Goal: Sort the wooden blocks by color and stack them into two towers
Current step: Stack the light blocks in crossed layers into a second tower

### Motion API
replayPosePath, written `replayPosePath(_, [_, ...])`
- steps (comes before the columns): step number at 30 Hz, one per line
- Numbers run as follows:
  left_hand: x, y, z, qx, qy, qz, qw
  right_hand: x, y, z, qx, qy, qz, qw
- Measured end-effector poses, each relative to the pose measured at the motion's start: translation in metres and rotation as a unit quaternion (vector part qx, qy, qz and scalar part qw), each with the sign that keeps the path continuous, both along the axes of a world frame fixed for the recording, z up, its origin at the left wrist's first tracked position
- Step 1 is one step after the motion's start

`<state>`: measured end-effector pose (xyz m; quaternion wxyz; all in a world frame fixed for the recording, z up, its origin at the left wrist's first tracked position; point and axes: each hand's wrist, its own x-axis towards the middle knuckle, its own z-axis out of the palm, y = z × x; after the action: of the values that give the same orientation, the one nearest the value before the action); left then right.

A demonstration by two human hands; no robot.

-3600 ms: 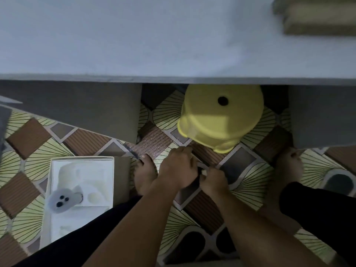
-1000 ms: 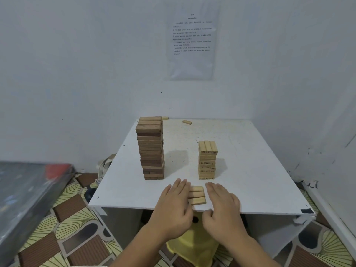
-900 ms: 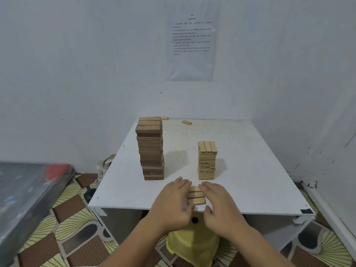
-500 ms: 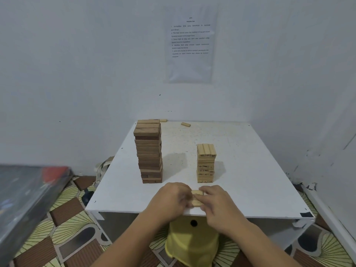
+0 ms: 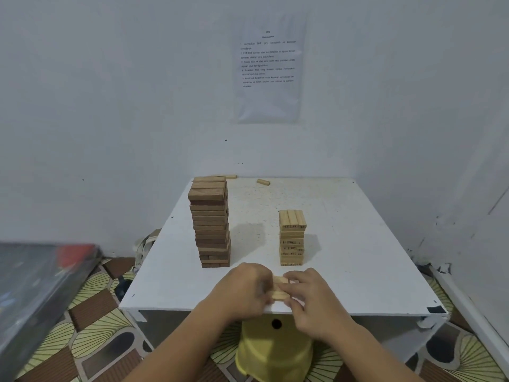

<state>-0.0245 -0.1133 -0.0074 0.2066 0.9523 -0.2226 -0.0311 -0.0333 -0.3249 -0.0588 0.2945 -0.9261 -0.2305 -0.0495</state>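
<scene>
Blocks of pale wood [image 5: 278, 288], at the near edge of the white square table [image 5: 358, 260], are gripped between curled fingers of left hand [image 5: 242, 292] and right hand [image 5: 312, 300]; farther stand a tall dark-brown wooden tower [image 5: 210, 224] left, shorter pale tower [image 5: 292, 238] right.

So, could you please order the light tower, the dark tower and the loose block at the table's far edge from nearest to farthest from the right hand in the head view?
1. Light tower, just beyond the right hand.
2. Dark tower, farther off to the left.
3. Loose block, far back, behind both towers.
</scene>
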Motion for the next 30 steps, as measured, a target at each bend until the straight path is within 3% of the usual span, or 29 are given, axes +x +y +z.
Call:
replayPosePath(11, [-0.018,-0.004,0.013,-0.068,-0.002,-0.023,0.997,-0.002,-0.01,0.034,-0.008,-0.025,0.079,0.997])
replayPosePath(21, [0.016,-0.022,0.118,-0.22,-0.076,-0.011,0.972,0.033,-0.041,0.158,0.055,-0.105,0.054,0.992])
replayPosePath(30, [0.075,-0.034,0.102,-0.206,-0.042,0.047,0.977,0.095,-0.039,0.15,0.052,-0.033,0.023,0.998])
